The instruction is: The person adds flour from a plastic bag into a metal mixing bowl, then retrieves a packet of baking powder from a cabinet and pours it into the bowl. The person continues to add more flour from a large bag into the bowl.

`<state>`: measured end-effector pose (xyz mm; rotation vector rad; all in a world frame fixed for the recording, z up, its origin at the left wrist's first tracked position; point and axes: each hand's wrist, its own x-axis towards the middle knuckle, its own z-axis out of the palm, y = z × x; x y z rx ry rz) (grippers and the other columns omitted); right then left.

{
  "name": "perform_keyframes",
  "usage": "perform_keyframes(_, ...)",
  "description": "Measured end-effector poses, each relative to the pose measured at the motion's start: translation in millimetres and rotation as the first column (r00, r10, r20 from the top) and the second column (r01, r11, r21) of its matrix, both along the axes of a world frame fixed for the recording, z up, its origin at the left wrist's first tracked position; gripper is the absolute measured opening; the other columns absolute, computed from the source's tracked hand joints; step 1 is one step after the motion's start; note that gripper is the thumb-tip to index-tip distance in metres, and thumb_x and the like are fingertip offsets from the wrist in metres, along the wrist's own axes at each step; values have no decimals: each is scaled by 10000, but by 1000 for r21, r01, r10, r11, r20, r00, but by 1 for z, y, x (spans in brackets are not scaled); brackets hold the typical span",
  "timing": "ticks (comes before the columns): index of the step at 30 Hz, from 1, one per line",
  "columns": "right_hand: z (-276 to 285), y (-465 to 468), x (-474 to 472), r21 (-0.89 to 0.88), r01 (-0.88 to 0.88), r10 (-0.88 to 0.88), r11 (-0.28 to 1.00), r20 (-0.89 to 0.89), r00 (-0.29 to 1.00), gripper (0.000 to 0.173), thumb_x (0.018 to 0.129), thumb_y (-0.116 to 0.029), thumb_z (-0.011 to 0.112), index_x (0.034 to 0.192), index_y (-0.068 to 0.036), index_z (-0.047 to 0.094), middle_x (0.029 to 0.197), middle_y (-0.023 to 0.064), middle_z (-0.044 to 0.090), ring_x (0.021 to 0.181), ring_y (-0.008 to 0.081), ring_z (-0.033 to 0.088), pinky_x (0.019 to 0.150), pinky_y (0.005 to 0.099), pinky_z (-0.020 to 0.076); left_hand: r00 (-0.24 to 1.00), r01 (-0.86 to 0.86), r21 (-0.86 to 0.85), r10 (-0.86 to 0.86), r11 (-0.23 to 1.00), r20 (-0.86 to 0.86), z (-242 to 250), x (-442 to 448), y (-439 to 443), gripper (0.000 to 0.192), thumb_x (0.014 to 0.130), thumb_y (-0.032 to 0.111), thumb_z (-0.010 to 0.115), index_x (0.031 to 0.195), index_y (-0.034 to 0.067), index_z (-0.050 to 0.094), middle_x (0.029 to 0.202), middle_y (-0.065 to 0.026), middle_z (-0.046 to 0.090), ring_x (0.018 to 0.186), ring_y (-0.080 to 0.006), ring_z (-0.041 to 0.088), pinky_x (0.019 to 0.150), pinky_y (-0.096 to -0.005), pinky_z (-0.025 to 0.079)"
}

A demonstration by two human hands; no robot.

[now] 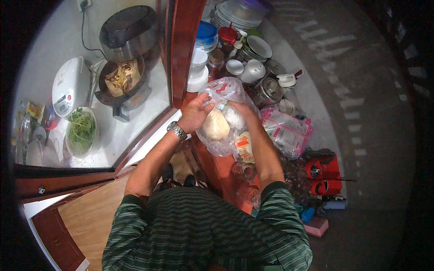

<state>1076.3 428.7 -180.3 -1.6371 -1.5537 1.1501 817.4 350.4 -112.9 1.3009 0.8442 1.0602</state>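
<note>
My left hand (197,113) holds the left rim of a clear plastic bag (220,149), thumb and fingers pinched on it. The bag is spread open above a red-brown surface. In it lie a pale, rounded, bread-like item (216,125) and a white wrapped bundle (233,117) beside it. My right hand (240,110) reaches into the bag's right side, its fingers by the white bundle; the fingertips are partly hidden, so its grip is unclear. Just below, a cream packet with orange print (244,144) lies against my right forearm.
Stacked plates (230,17), a glass jar (269,89) and a pink-and-clear package (286,130) crowd the right side. On the left counter stand an air fryer (129,37) with its basket (117,98) pulled out, a white rice cooker (67,88) and a bowl of greens (81,132).
</note>
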Motion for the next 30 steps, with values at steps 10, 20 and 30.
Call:
perform_keyframes(10,-12,-8,2,30,29,-34,999,174,984,709,767,-335,802,1378,-59,573,1289,146,654,1167,271,619,996,369,461,992,55,-81,-64,995,-107,3,-11,-4,565,994,185,648,1458,-48,425,1325,-135,621,1206,-173,580,1038,-312,464)
perform_keyframes(20,105,-85,10,-94,-173,196,980,409,891,880,699,-447,829,1420,-45,524,1361,224,594,1271,340,568,1073,406,427,974,214,26,-215,977,70,1,7,17,421,1023,151,585,1414,21,501,1314,-76,627,1177,-119,583,1022,-298,465)
perform_keyframes(30,143,-131,12,-109,-266,244,958,-177,953,886,704,-290,750,1476,11,437,1415,165,533,1323,275,493,1129,362,343,983,161,-16,-162,987,-81,19,4,6,415,1022,226,604,1377,20,539,1312,-44,613,1199,-115,560,1035,-292,445)
